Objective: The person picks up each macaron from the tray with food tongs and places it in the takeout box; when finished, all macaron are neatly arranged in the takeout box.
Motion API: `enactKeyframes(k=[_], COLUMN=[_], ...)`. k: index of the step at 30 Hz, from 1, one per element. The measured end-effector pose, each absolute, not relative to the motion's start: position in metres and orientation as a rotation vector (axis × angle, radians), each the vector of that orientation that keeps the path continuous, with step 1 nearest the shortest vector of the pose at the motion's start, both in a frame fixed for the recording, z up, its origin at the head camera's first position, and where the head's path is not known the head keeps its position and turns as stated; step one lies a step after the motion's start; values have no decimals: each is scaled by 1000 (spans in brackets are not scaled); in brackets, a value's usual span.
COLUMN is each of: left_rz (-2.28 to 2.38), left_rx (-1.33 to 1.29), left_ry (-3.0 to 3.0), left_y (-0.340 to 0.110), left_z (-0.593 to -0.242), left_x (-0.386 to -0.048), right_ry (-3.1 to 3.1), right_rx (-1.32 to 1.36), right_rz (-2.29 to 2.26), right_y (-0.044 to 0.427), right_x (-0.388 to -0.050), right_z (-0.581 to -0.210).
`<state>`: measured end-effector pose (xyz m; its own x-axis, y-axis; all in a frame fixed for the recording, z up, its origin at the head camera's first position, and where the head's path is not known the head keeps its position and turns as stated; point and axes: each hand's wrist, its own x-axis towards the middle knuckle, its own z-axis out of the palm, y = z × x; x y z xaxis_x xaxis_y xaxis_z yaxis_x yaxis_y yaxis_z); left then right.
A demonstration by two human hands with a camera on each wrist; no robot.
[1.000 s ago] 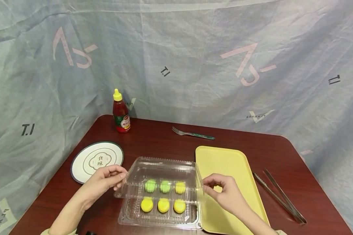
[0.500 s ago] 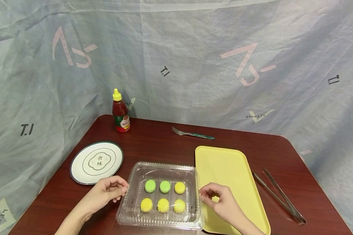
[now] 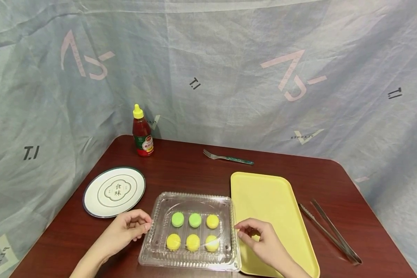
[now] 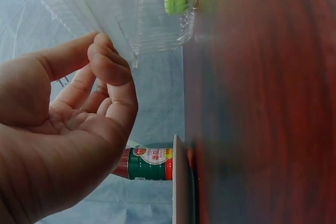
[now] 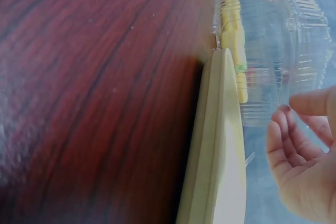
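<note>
A clear plastic clamshell box [image 3: 233, 261] holds several green and yellow macarons [image 3: 192, 242] in two rows. Its clear lid [image 3: 166, 200] lies over them; whether the rims meet all round, I cannot tell. My left hand [image 3: 127, 228] pinches the lid's left edge between thumb and fingertips, which the left wrist view shows close up. On the other side, my right hand [image 3: 260, 236] has thumb and forefinger at the lid's right edge, pinching it. A yellow tray [image 3: 267, 200] lies under that hand, along the box's right side.
A white plate [image 3: 100, 200] with a dark rim lies left of the box. Behind it stands a red sauce bottle [image 3: 142, 135] with a yellow cap. A fork [image 3: 229, 158] lies at the back, metal tongs [image 3: 331, 233] at the right.
The lid has swung down toward me over the macarons, with both hands lowering along with it. During the last half second only slight shifts show.
</note>
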<state>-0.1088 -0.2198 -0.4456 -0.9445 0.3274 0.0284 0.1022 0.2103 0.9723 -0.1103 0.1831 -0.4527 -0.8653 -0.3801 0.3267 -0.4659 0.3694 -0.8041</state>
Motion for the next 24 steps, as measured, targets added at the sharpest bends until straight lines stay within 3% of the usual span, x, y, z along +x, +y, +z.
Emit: enactKeyframes(k=[5,13,24], left_rz=[1821,1745,1776], left_rx=[462,484,690], left_ry=[2338,2239,1879], left_y=[-219,-226,-242], left_z=[-447,-445,-447], left_x=[-107,-104,-100], right_ry=[-2589,-2570,-2721], right_rx=[745,942,1034], right_rz=[1559,1586,2011], right_y=[186,189,196], right_x=[-107,-101,-91], right_z=[-451,-449,-441])
